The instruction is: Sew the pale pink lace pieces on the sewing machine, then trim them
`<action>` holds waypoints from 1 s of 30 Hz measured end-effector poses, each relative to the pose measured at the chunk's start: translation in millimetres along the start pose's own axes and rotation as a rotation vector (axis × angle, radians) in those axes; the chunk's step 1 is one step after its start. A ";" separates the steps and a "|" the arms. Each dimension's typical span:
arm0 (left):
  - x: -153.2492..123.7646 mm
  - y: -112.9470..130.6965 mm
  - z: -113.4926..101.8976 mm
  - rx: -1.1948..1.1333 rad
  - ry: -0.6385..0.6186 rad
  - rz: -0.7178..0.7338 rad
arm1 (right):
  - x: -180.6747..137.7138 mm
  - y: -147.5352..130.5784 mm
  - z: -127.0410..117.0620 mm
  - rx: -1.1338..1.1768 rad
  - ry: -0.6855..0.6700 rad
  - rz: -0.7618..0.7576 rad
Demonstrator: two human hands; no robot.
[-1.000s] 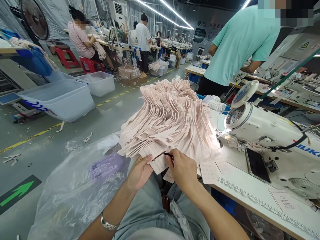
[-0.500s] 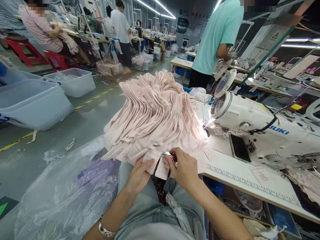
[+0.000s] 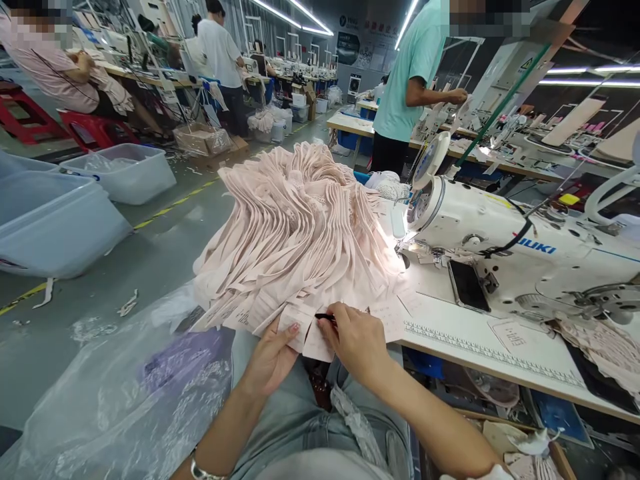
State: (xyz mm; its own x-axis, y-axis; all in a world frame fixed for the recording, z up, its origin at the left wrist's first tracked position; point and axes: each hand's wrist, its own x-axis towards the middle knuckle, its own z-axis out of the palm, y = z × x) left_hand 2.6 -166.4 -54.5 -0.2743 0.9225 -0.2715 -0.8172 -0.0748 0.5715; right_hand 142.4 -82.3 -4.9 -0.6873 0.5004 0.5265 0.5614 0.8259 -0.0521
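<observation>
A big heap of pale pink fabric pieces (image 3: pixel 295 227), stacked in ruffled layers, spreads over my lap and the table edge. At its near edge my left hand (image 3: pixel 270 363) pinches a pale fabric tab (image 3: pixel 294 320) between thumb and fingers. My right hand (image 3: pixel 359 341) is closed on small thread snips (image 3: pixel 324 316), whose dark tip lies at the gap beside that tab. A second pale flap (image 3: pixel 316 344) hangs between the two hands, close to the right fingertips. Most of the snips is hidden by the right fingers.
To the right stands a white sewing machine (image 3: pixel 465 217) with a phone (image 3: pixel 469 285) lying by its base. Plastic bins (image 3: pixel 60 227) sit on the floor at left, near clear plastic sheeting (image 3: pixel 115 393). A person in a green shirt (image 3: pixel 413 73) stands beyond the heap.
The view has turned slightly right. The snips' shiny metal showed before; now a dark tip shows beside the tab. Both hands keep their hold. The person in green has raised a forearm.
</observation>
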 end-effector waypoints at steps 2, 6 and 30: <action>0.0 -5.6 -1.8 -0.033 0.008 -0.021 | -1.0 1.0 4.1 -0.022 -0.028 0.002; -3.3 -15.4 -5.1 -0.115 0.029 -0.078 | -5.1 5.6 10.9 -0.019 -0.119 0.032; -12.9 -23.2 12.5 0.139 0.184 0.052 | -23.1 24.7 -1.2 0.061 -0.165 0.084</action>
State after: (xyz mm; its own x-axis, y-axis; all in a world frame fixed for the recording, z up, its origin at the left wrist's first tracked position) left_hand 31.4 -171.8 -54.5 -0.4124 0.8331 -0.3686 -0.7256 -0.0558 0.6858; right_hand 172.7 -73.7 -17.3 -0.7080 0.6003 0.3720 0.5948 0.7909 -0.1442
